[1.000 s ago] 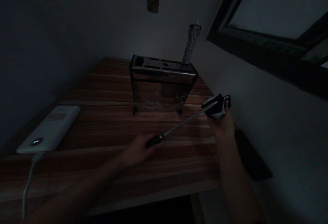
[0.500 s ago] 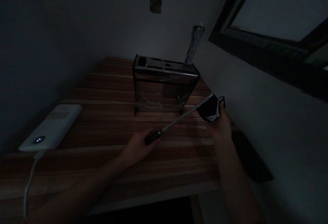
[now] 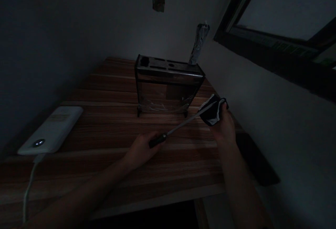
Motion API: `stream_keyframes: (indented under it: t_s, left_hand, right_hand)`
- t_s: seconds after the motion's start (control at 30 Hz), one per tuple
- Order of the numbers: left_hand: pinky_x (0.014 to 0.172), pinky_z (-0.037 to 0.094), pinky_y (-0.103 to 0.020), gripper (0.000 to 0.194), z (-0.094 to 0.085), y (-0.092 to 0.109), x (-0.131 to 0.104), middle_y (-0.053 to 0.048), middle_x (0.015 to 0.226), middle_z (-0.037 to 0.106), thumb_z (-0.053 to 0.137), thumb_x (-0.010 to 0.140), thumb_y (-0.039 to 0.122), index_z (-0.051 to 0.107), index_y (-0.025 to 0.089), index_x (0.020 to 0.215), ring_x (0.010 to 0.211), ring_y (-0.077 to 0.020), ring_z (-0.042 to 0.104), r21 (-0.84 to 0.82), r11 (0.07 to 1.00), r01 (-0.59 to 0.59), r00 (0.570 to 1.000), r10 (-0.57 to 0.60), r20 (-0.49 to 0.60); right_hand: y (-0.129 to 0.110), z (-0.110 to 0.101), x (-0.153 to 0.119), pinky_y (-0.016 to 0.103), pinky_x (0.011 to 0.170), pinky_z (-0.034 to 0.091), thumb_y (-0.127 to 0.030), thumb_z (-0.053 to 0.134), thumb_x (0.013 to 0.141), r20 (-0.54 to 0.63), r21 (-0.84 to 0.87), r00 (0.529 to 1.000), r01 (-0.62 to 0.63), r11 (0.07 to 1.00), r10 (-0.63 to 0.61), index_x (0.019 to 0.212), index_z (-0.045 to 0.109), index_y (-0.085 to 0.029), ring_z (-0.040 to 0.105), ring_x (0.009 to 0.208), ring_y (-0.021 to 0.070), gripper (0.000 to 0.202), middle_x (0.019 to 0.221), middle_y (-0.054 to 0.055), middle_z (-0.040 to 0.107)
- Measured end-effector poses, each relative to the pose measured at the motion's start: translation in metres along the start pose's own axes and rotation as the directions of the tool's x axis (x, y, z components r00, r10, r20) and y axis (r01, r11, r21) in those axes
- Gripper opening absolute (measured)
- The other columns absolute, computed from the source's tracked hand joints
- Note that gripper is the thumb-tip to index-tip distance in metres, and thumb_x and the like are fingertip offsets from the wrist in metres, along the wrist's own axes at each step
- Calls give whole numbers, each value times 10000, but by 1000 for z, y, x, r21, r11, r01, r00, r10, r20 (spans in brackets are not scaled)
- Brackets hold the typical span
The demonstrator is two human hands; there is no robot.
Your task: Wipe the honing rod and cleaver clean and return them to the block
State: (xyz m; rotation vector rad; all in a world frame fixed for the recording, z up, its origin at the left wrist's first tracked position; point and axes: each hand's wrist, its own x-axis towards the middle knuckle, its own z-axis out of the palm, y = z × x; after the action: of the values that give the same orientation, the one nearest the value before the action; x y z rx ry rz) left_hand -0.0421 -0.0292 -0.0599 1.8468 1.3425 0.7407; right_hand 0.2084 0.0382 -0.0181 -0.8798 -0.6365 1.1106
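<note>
My left hand (image 3: pixel 141 150) is closed around the black handle of a sharpening steel (image 3: pixel 182 126), a long, slim metal rod. The rod slants up to the right, and its far end lies against a dark cloth (image 3: pixel 210 115) with white edges. My right hand (image 3: pixel 223 124) grips that cloth from the right, holding it folded and partly spread under the tip. Just beyond the rod, a knife block (image 3: pixel 170 71) with a slotted top and clear front stands on the wood-grain table (image 3: pixel 110 117). A plastic-wrapped handle (image 3: pixel 198 43) sticks up from its right end.
On the left lies a white power bank (image 3: pixel 54 127) with a lit display and a white cable (image 3: pixel 29 190). A dark flat object (image 3: pixel 257 159) is at the right by the wall. A dark window frame (image 3: pixel 262 54) juts in at upper right.
The cloth has opened out further behind the rod's tip, and its white upper edge now shows. My right hand has shifted slightly left. My left hand stays almost where it was.
</note>
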Motion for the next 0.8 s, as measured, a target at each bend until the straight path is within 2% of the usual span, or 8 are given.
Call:
stream_keyframes:
  t_s: [0.13, 0.33, 0.5, 0.67, 0.8]
  left_hand:
    - [692, 453, -224, 214, 0, 1, 0, 13, 866, 674, 527, 785, 353, 616, 210, 917, 775, -157, 624, 0, 1000, -2, 1000, 2, 5]
    - [685, 451, -221, 237, -1, 2, 0, 5, 874, 673, 529, 788, 372, 609, 206, 936, 783, -159, 624, -4, 1000, -7, 999, 7, 41]
    - [686, 456, -227, 225, 0, 0, 0, 7, 878, 672, 526, 785, 353, 607, 211, 939, 780, -160, 623, 24, 1000, 11, 998, -12, 58]
    - [670, 449, -224, 226, 0, 0, 0, 8, 868, 671, 527, 785, 351, 611, 211, 942, 773, -160, 620, 38, 999, -3, 999, 1, 52]
    - [640, 439, -210, 197, -1, 0, 0, 16, 820, 669, 523, 791, 332, 615, 205, 910, 730, -148, 620, 29, 999, -18, 997, 16, 71]
  right_hand:
    - [-1, 2, -3, 331, 790, 496, -442, 664, 663, -31, -25, 999, 25, 999, -26, 853, 639, -187, 621, 899, 167, 319, 935, 14, 675]
    - [0, 3, -6, 296, 740, 511, -370, 684, 665, -47, -95, 996, 66, 993, -71, 828, 648, -184, 642, 812, 147, 250, 847, -2, 686]
    - [-1, 2, -5, 303, 742, 507, -372, 701, 638, -86, -116, 993, 71, 991, -82, 840, 649, -190, 645, 792, 146, 277, 855, -6, 687]
    - [2, 1, -4, 291, 729, 509, -373, 703, 634, -77, -126, 994, 64, 990, -74, 807, 658, -176, 643, 776, 143, 266, 838, 1, 687]
    - [4, 1, -4, 281, 731, 503, -355, 694, 646, -89, -155, 989, 99, 983, -114, 816, 661, -177, 641, 775, 137, 249, 829, -1, 687]
